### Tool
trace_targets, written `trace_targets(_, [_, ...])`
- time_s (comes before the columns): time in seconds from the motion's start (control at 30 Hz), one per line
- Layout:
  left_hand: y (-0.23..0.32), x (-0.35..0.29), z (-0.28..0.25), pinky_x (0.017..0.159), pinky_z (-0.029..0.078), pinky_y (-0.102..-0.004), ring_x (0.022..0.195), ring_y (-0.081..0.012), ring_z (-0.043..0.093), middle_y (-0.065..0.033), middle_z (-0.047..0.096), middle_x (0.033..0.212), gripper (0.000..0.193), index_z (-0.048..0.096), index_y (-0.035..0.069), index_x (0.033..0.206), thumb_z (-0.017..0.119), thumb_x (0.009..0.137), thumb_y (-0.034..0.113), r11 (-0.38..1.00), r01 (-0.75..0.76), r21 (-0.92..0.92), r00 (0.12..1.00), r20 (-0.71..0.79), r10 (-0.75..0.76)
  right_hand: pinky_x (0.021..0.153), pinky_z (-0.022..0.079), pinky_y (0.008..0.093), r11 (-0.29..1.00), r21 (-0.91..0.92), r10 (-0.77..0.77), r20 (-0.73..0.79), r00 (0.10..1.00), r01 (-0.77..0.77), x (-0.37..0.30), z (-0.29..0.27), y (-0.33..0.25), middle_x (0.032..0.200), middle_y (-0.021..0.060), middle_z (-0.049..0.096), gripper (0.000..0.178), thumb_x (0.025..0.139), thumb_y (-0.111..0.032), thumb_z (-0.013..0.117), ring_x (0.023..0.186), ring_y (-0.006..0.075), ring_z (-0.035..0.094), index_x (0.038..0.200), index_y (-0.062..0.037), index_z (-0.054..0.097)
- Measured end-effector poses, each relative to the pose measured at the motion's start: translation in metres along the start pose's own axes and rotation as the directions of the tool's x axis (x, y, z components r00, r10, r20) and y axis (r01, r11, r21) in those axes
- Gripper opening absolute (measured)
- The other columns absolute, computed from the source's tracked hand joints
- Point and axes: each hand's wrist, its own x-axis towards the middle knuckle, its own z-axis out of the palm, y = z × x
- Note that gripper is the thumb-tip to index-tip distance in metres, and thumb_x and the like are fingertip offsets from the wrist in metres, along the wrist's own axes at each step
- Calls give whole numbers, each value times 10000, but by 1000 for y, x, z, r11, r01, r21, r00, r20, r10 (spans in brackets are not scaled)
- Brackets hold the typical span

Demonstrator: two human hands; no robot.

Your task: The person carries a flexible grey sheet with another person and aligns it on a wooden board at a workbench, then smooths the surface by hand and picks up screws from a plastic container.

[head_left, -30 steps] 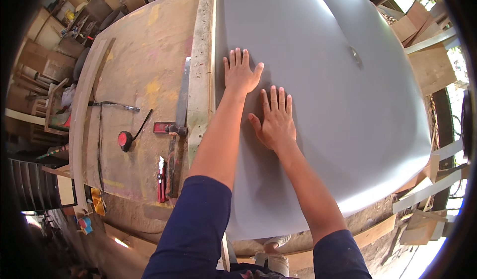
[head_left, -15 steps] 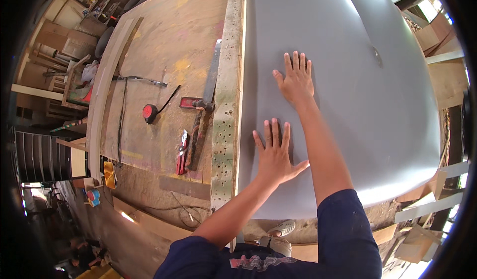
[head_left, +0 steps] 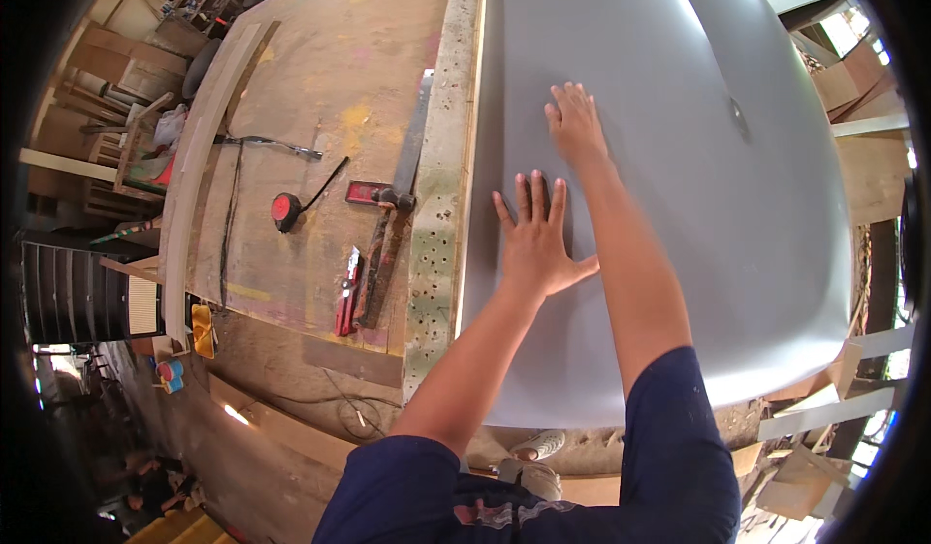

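A smooth grey sheet (head_left: 766, 243) covers the large panel on the right, with a crease in its far right part. My left hand (head_left: 536, 241) lies on the sheet near its left edge, fingers spread, holding nothing. Farther forward and a little to the right, my right hand (head_left: 579, 132) rests on the same sheet. Its palm faces down, its fingers are stretched out and closer together, and nothing is in it. A pale strip full of small holes (head_left: 432, 282) runs along the left side of the sheet.
On the wooden tabletop (head_left: 320, 69) at left lie a hammer (head_left: 373, 263), a square with a red handle (head_left: 363, 192), a red utility knife (head_left: 348, 297) and a tape measure (head_left: 285, 211). A long wooden strip (head_left: 199, 176) borders it. A black chair-like thing (head_left: 78, 292) stands farther left.
Both hands have slid forward over the sheet, the left one farther than the right. The fingers of my right hand have come closer together.
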Motion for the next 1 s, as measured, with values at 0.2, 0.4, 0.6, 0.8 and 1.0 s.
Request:
trace_targets(0.2, [-38,6,0,1271,-14,-702,1636,-442,50,-254,168,1748,1352,183,63,1702,649,736,886,992,94,87,993,-79,-88,1263,222,634,989,145,32,52,998,-39,-241,-101,-75,1615,320,403,673,1025,-388,639,1545,504,309,1536,23,488])
trace_targets(0.4, [-21,53,-4,1295,15,-667,1641,-412,52,-237,169,1753,1340,175,74,1705,609,758,917,991,64,119,997,-49,-58,1278,11,668,955,-207,266,278,923,-213,-357,-142,-107,1711,360,119,1199,849,-775,678,1618,509,17,1682,-36,234])
trace_targets(0.6, [-34,80,-7,1301,39,-659,1645,-386,72,-217,171,1759,1320,210,90,1702,594,763,935,985,84,150,994,-77,-73,1283,-13,666,911,-346,350,358,866,-225,-317,-123,-112,1722,358,24,1313,805,-873,624,1616,511,-42,1711,-77,105])
trace_targets(0.8, [-40,122,-6,1304,37,-652,1645,-381,82,-216,186,1756,1319,229,98,1700,603,752,936,988,87,131,993,-92,-75,1282,-27,668,911,-361,316,299,901,-199,-280,-108,-99,1719,362,40,1282,822,-903,563,1615,514,-37,1717,-106,106])
trace_targets(1.0, [-53,176,-11,1307,33,-645,1647,-376,78,-209,173,1762,1294,219,93,1701,606,772,907,987,92,130,993,-82,-82,1293,-13,650,912,-356,312,277,909,-205,-227,-94,-89,1723,349,60,1223,850,-887,547,1621,494,-22,1720,-141,120])
